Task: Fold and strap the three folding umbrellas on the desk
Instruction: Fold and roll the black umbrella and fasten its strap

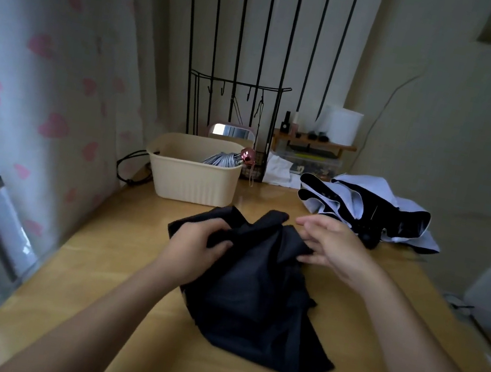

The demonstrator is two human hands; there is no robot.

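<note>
Currently left hand (pixel 194 245) grips crumpled black fabric folding umbrella (pixel 251 295), right hand (pixel 335 247) loose-fingered at its edge; bunched pleats could defeat the strap.

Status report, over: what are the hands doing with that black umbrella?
Left hand grips black umbrella, canopy loose. Right hand open at its edge. White umbrella behind, unfolded. Nothing in the way.

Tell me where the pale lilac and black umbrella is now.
The pale umbrella lies unfolded at the far right of the desk in the head view, beyond the right hand and the black umbrella, right of the beige basket.
</note>
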